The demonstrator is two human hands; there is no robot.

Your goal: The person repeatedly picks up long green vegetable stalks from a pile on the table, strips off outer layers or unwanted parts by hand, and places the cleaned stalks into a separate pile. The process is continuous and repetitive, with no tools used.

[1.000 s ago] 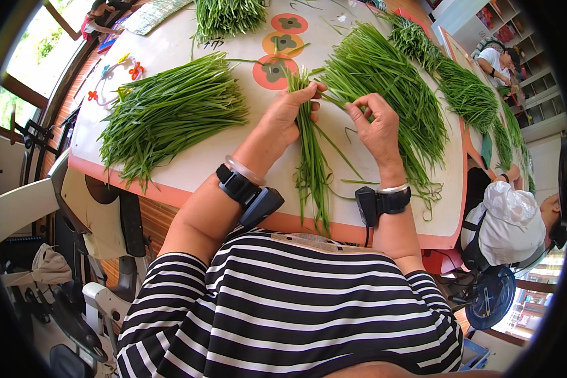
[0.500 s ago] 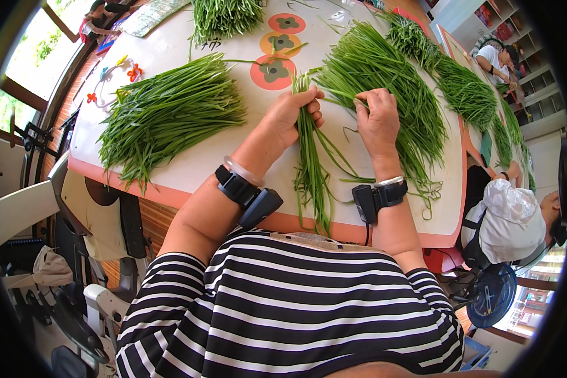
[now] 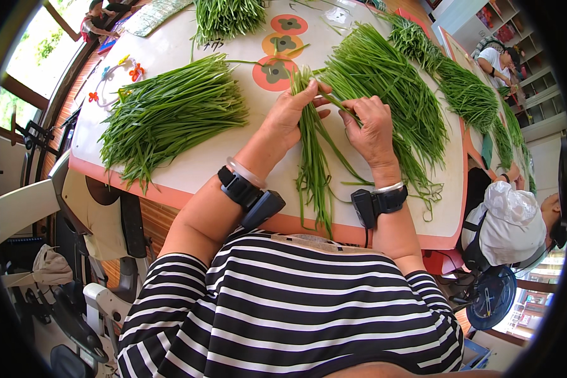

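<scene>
My left hand [image 3: 286, 120] is closed round a small bunch of chives [image 3: 312, 167], whose leaves hang down toward the table's front edge. Pinched in my right hand [image 3: 374, 129] are a few chive stalks [image 3: 336, 101], their far ends reaching the fingers of my left hand. A large pile of chives [image 3: 390, 94] lies just beyond and to the right of my right hand. Another thick pile of chives [image 3: 173, 113] rests to the left of my left arm.
The white table [image 3: 264, 135] has a pink edge and round flower prints [image 3: 275, 74]. More chives [image 3: 230, 16] lie at the back, and others [image 3: 466, 91] along the right. A headband with coloured flowers [image 3: 134, 72] sits at the left. Other people [image 3: 503, 220] are at the right and far left.
My right hand has moved left from the large pile, bringing a few stalks to the bunch. My left hand keeps hold of its bunch, its fingers loosened a little.
</scene>
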